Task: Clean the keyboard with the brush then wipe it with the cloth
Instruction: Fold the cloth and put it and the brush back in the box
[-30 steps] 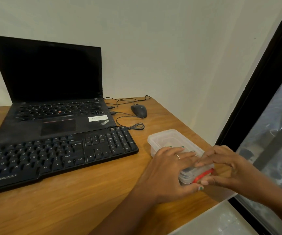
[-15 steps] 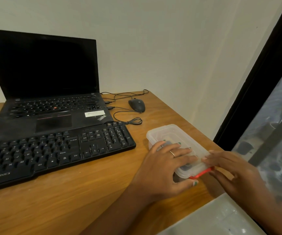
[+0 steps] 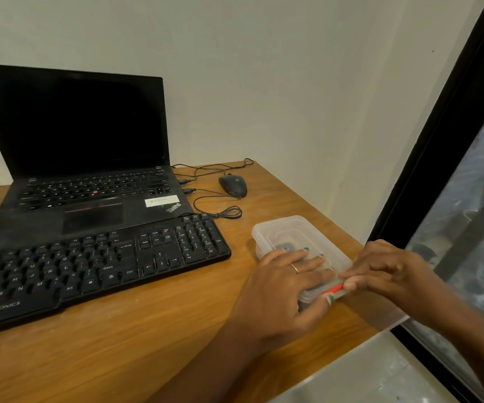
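Wooden desk [image 3: 153, 338] runs into a plain wall corner, its right edge ending just beside a black window frame [image 3: 438, 135]. A black Zebronics keyboard [image 3: 95, 266] lies across the left half, its left end cut off by the picture edge and its far edge touching the front of an open ThinkPad laptop [image 3: 89, 181]. A wired mouse [image 3: 232, 185] sits near the back edge, its cable looped between the laptop and a clear plastic container [image 3: 287, 231]. That lidded container stands near the desk's right edge, just right of the keyboard's number pad, with a strip of bare wood between them. The left hand [image 3: 281, 286] lies flat on the lid, fingers spread and straight, thumb against the near side. The right hand [image 3: 386, 269] has its fingers curled at the container's near right corner, pinching a red tab [image 3: 332, 288] on the rim. Bare wood stretches in front of the keyboard to the near edge. Brush and cloth cannot be made out; something dark shows dimly through the lid.
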The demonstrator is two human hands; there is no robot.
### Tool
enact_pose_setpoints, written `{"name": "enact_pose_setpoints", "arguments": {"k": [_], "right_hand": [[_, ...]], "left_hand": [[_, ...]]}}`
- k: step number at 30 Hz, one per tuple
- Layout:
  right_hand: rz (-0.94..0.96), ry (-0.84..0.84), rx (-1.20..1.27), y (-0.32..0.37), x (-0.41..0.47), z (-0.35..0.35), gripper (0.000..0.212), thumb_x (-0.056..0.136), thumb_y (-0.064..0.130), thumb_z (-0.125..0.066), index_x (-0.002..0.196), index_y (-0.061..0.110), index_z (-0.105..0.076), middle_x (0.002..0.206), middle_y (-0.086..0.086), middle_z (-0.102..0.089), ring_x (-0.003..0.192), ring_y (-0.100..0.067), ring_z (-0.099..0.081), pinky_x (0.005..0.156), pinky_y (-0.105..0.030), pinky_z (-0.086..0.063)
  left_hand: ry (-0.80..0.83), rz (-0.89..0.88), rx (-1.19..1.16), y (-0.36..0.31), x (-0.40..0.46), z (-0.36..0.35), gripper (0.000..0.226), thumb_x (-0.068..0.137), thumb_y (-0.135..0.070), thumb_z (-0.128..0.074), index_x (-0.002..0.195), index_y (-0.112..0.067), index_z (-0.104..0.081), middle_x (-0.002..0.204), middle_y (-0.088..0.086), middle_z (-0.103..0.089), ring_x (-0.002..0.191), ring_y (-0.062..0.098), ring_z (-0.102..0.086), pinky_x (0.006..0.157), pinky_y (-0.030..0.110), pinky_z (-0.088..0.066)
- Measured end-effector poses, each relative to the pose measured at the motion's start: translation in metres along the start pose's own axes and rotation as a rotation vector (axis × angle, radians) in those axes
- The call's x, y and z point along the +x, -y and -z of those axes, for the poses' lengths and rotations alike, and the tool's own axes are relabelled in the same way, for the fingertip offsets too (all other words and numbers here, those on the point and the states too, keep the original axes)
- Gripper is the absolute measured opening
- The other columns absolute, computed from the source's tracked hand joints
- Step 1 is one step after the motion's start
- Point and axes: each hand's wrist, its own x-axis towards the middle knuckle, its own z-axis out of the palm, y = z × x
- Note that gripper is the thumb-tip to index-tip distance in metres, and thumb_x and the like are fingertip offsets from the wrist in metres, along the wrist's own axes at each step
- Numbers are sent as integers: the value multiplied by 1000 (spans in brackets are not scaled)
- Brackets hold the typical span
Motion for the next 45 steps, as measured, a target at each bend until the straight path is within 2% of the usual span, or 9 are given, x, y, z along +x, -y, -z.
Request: {"name": "enact_pose_setpoints", "arguments": {"k": [14,18,21,31,36,38,40,43,45], "right_hand": [[-59,62,-26,21,97,-36,39,81,56,-44,108,32,-60,103,25,-54,100,1,-52,88,-17,-40],[-65,315,-156,9,143,-62,49,86,61,-26,70,19,-45,70,6,-45,66,-9,-41,70,-29,-37],[-200,437,-282,2,157,-74,62,85,67,-16,67,17,-48,70,2,-50,67,-12,-46,75,-30,-39],[-282,404,-368,5,159,-83,67,85,65,-10,49,14,-31,52,-1,-35,51,-13,-36,60,-25,-31],[-371,537,-344,8,163,-81,70,79,72,-5,61,21,-48,78,-7,-58,73,-12,-49,98,-39,-39],[-408,567,-348,9,166,-79,91,78,74,-4,105,11,-63,127,-17,-55,111,-24,-51,107,-43,-32],[-440,595,-377,11,168,-78,99,77,76,-5,136,6,-43,146,-15,-37,132,-30,-36,110,-43,-26],[-394,600,-367,13,172,-79,89,84,71,-9,135,7,-44,143,-13,-41,129,-29,-39,107,-41,-28],[-315,507,-299,16,172,-76,77,84,69,-12,104,14,-62,115,-12,-59,104,-22,-52,96,-36,-37]], "left_hand": [[18,-16,69,7,2,-7,49,95,-58,-36,132,-32,-55,140,-14,-52,133,6,-38,110,28,-20],[27,-30,92,9,3,-9,54,96,-62,-29,132,-32,-55,139,-14,-54,132,6,-41,109,28,-22],[26,-58,100,10,4,-7,52,96,-61,-32,132,-31,-55,139,-12,-54,132,8,-41,106,27,-20],[-9,-89,103,14,5,-8,51,95,-60,-35,130,-30,-56,139,-10,-54,133,10,-41,106,30,-25],[-7,-89,102,13,5,-7,51,95,-59,-38,131,-29,-57,140,-10,-53,133,11,-41,107,28,-17],[-2,-91,97,13,5,-7,51,95,-59,-38,131,-28,-57,140,-10,-53,133,12,-41,107,29,-16],[3,-95,96,14,6,-8,53,95,-61,-36,131,-28,-57,140,-9,-54,134,13,-42,107,31,-17],[2,-98,79,15,7,-8,57,94,-63,-32,131,-28,-56,140,-9,-53,134,13,-42,108,32,-17],[-26,-129,103,17,7,-8,55,95,-62,-32,130,-28,-58,138,-10,-55,132,12,-44,107,31,-19]]}}
